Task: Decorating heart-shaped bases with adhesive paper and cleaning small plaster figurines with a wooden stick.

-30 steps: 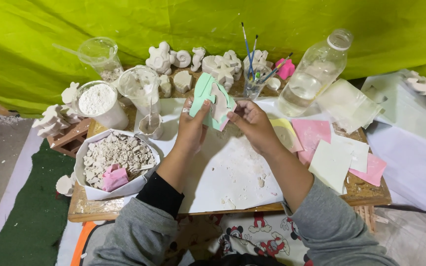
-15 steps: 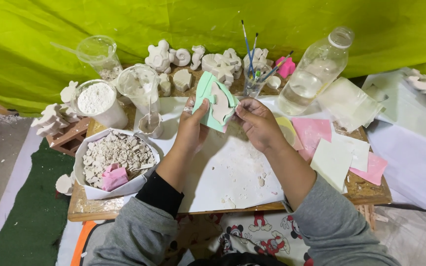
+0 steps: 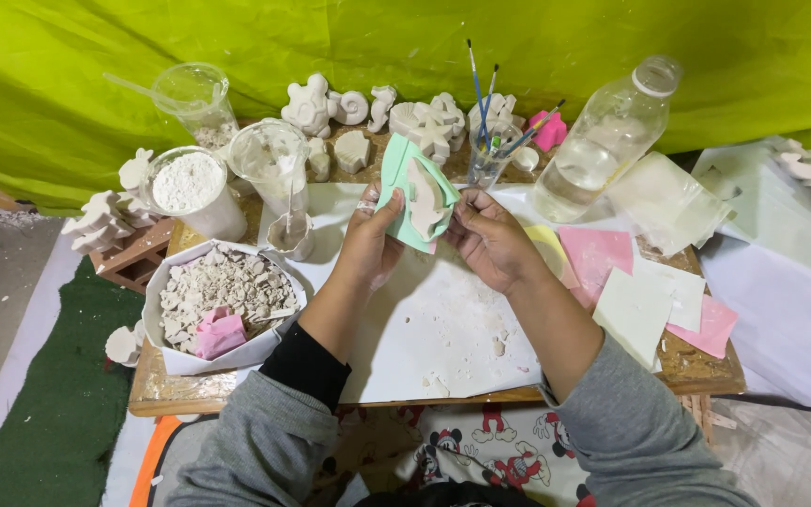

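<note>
gripping green mould [image 3: 404, 192] w/ white cast, l hand [image 3: 368, 246] + r hand [image 3: 490, 239] raised

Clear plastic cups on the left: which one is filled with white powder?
The cup of white powder, nearest the table's left edge beside the bowl of broken plaster. The rear cup looks nearly empty; the middle cup is only smeared.

I noted the green mould [image 3: 412, 192], a soft, flat, mint-coloured piece, was held up off the board, tilted, between my left hand [image 3: 368, 246] and right hand [image 3: 492, 239]. A white plaster cast [image 3: 423, 199] sat in its recess, facing me, just above both thumbs. The mould's edges were bent back.
</note>
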